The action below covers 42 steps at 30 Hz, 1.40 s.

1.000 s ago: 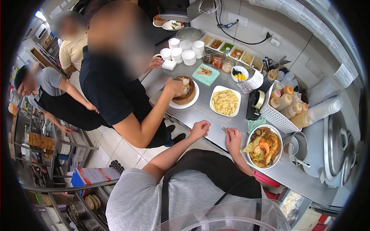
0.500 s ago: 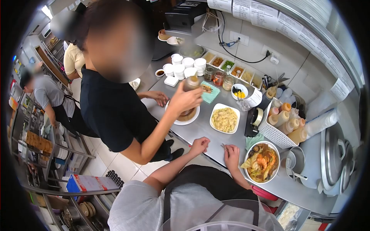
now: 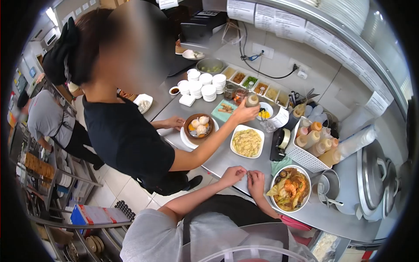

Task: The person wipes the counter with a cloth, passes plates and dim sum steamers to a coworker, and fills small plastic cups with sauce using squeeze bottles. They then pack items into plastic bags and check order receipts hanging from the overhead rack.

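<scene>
- The left hand (image 3: 233, 176) rests at the counter's edge with curled fingers; whether it grasps anything, I cannot tell.
- The right hand (image 3: 256, 182), just beside it, pinches a small sliver (image 3: 248, 174) between its fingertips, too tiny to identify.
- Near the right hand stands a round white bowl (image 3: 310, 185), filled with shrimp, leafy vegetable and brownish food.
- Beyond the hands sits a square white dish (image 3: 262, 139) heaped with pale yellow food.
- Farther left, a round brown dish (image 3: 200, 137) on a white plate (image 3: 185, 139) holds pale dumplings (image 3: 200, 125).
- A co-worker's right hand (image 3: 245, 112) grips a bottle (image 3: 252, 101) above the counter.
- A white perforated basket (image 3: 303, 157) contains squeeze bottles (image 3: 311, 140) of orange, tan and cream sauces.
- A metal pot (image 3: 334, 185) has a ladle (image 3: 335, 201) in it.
- White tubs (image 3: 255, 86) along the wall carry brown, green, orange and pale toppings.
- Printed paper slips (image 3: 321, 32) hang overhead; their writing is too small to read.
</scene>
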Each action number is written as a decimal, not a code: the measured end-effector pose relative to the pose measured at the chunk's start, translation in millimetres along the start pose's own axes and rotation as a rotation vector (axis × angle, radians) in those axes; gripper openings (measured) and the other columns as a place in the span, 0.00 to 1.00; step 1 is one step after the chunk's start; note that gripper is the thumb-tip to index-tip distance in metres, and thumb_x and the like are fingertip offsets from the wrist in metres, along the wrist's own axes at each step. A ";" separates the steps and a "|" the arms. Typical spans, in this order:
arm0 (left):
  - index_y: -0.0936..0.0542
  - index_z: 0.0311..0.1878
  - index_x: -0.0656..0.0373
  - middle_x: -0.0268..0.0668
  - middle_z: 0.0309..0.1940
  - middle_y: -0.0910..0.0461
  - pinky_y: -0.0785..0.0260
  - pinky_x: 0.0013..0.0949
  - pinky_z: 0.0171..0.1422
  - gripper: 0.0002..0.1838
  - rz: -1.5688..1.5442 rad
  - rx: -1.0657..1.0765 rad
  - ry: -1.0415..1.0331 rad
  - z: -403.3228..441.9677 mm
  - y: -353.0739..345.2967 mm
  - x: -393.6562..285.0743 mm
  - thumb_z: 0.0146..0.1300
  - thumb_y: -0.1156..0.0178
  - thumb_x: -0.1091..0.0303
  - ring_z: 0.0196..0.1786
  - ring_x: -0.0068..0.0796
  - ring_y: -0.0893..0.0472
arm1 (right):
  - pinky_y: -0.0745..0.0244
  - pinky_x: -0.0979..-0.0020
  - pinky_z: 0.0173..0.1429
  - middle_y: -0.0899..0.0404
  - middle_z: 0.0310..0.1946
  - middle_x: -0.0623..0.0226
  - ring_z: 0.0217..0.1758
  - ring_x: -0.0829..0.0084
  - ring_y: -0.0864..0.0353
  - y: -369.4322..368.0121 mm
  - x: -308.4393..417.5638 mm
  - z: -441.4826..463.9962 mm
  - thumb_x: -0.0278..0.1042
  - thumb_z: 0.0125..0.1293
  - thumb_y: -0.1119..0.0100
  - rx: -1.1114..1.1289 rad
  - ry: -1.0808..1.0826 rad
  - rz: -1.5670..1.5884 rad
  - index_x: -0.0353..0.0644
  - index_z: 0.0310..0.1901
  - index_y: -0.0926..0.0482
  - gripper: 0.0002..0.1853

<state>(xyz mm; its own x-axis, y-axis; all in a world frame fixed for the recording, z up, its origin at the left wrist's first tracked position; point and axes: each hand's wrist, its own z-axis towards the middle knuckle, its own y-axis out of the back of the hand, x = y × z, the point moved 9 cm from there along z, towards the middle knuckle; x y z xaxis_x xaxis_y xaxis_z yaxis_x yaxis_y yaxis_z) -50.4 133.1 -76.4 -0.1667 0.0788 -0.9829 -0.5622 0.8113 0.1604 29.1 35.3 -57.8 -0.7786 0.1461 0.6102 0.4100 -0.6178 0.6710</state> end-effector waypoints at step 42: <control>0.23 0.35 0.62 0.34 0.24 0.23 0.33 0.25 0.34 0.08 0.135 0.014 -0.021 -7.2 5.8 -12.3 0.55 0.45 0.68 0.27 0.19 0.26 | 0.37 0.64 0.47 0.31 0.38 0.61 0.43 0.59 0.34 -3.2 -0.7 1.3 0.25 0.50 0.44 0.032 0.010 0.040 0.41 0.40 0.26 0.13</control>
<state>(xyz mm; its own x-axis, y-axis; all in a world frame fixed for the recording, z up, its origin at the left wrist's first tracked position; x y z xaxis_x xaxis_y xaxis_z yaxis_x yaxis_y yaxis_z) -57.4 132.7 -62.8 -0.2234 0.1996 -0.9541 -0.5241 0.8007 0.2902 28.8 38.2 -59.8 -0.7660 0.1135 0.6327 0.4558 -0.5981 0.6591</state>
